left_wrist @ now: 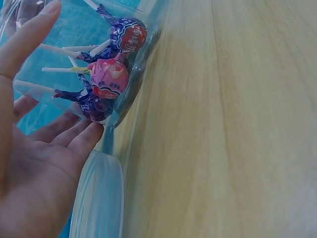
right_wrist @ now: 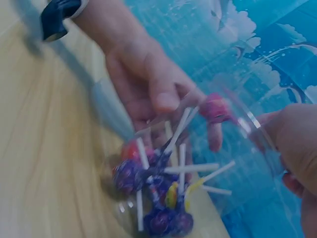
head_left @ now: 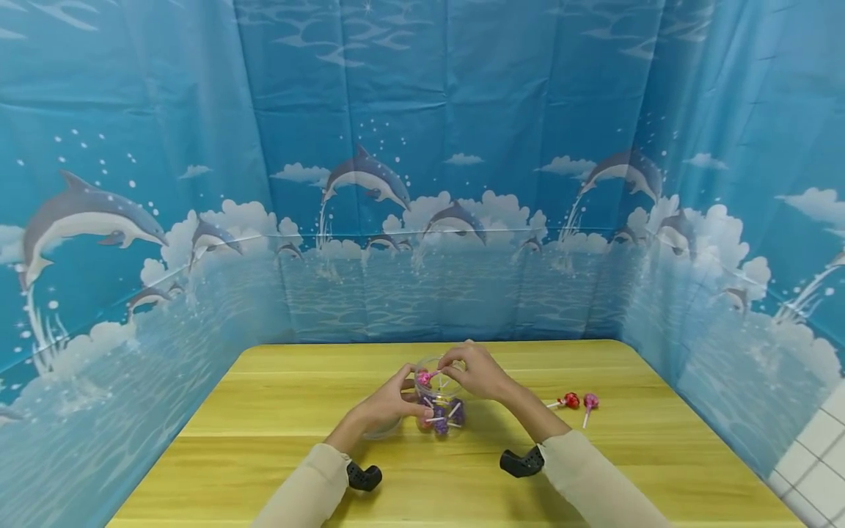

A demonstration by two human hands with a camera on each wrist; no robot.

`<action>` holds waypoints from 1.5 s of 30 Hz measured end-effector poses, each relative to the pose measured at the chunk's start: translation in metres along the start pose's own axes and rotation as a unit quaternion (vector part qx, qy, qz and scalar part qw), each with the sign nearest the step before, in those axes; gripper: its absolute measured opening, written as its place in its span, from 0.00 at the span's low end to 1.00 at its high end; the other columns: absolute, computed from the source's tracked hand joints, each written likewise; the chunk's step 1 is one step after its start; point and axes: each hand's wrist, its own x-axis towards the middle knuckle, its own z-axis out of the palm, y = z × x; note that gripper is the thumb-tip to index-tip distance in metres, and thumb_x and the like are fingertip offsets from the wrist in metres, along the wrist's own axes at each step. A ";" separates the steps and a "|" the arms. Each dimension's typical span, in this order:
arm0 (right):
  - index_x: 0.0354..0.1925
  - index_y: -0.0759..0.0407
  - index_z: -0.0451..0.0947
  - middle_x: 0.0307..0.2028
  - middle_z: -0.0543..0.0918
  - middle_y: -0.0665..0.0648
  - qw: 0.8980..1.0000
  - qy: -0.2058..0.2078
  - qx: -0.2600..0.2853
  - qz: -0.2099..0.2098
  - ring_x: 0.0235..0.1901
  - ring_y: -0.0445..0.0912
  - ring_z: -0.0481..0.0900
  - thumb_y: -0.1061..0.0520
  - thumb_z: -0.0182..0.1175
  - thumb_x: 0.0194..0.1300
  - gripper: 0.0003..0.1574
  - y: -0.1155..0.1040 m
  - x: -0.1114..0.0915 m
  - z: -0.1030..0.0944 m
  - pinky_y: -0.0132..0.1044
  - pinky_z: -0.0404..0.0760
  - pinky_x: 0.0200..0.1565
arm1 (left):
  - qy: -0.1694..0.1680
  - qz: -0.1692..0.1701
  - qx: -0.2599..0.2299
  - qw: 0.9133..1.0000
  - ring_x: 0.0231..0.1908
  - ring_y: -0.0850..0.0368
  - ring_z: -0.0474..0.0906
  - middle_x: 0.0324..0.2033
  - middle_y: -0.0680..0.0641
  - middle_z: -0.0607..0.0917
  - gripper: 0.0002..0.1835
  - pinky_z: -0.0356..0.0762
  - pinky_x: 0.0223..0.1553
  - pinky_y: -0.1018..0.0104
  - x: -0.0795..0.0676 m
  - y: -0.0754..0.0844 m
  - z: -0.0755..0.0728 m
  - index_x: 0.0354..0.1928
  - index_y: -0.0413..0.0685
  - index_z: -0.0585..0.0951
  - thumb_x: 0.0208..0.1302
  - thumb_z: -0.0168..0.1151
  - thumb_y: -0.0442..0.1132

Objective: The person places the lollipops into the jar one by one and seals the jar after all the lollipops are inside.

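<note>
Near the table's middle stands a clear jar (head_left: 455,397) with several wrapped lollipops inside, mostly purple (head_left: 440,422), their white sticks pointing various ways. My left hand (head_left: 388,403) grips the jar's left side, the thumb in front and fingers behind. At the jar's mouth my right hand (head_left: 480,374) pinches the stick of a pink lollipop (head_left: 425,378). Its round head hangs just inside the rim, above the others, in the right wrist view. A pink-wrapped lollipop (left_wrist: 108,78) lies among the purple ones in the left wrist view.
A clear round lid (left_wrist: 99,198) lies on the table (head_left: 264,411) by my left hand. To the right of my right forearm lie a red lollipop (head_left: 571,400) and a pink-purple lollipop (head_left: 590,401). A blue dolphin curtain (head_left: 422,279) hangs behind the table.
</note>
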 end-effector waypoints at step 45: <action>0.54 0.56 0.85 0.52 0.85 0.55 0.993 0.100 0.038 0.052 0.47 0.56 0.82 0.62 0.67 0.71 0.14 0.032 -0.072 -0.035 0.54 0.83 0.45 | -0.011 0.013 -0.020 1.000 0.70 0.34 0.66 0.69 0.35 0.70 0.38 0.70 0.65 0.43 -0.003 -0.003 -0.001 0.72 0.54 0.64 0.66 0.74 0.40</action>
